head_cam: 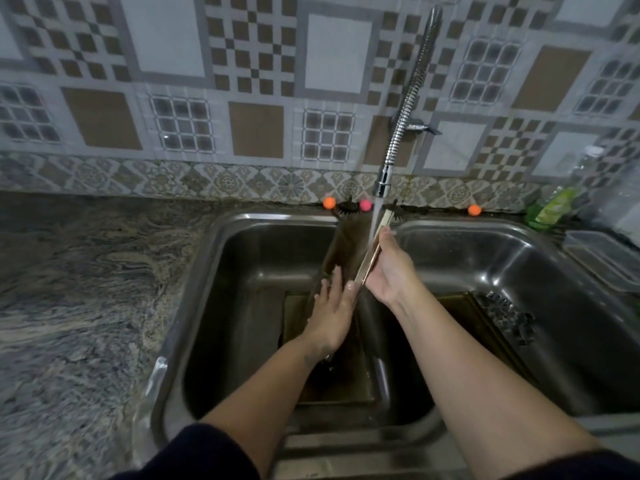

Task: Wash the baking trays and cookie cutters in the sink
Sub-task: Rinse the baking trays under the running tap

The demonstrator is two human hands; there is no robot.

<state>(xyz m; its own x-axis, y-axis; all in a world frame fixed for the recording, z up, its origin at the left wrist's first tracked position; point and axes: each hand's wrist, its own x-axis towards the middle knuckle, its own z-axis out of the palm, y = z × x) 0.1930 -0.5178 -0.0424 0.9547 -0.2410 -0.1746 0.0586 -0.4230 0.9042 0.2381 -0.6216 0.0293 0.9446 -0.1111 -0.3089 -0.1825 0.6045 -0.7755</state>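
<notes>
A dark baking tray (341,251) stands tilted on edge over the left basin of the steel double sink (207,258), under running water from the flexible faucet (383,178). My right hand (388,268) grips the tray's gold right rim. My left hand (334,306) lies flat with straight fingers against the tray's inner face. Another tray (325,375) lies in the left basin's bottom. A third tray (460,313) sits in the right basin with several dark cookie cutters (509,317) on it.
A granite counter (79,289) spreads to the left. A green dish-soap bottle (550,209), a clear bottle (585,168) and a clear plastic container (602,258) stand at the right. Small orange and pink balls (329,203) sit behind the sink.
</notes>
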